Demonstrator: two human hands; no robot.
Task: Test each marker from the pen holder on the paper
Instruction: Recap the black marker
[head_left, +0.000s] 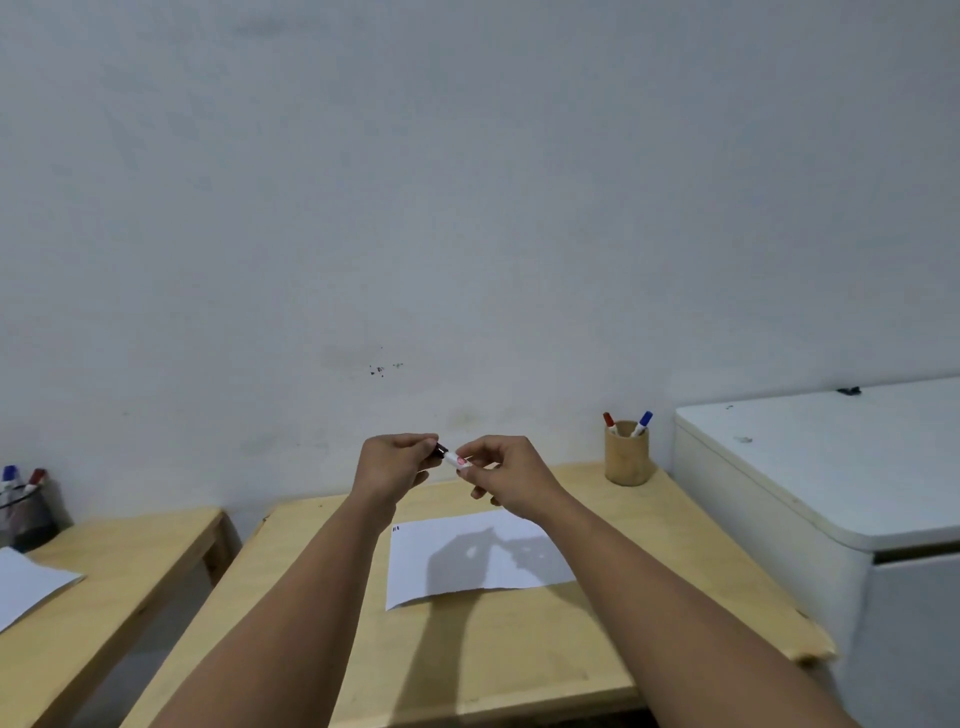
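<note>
While both hands grip marker (451, 457), arms outstretched above paper (478, 558)

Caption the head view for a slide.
Both hands, left and right, hold a black-capped marker above the paper; two markers remain in the wooden pen holder.

No text can be read — the paper (480, 558) bears a small dark mark at its corner; illegible.
</note>
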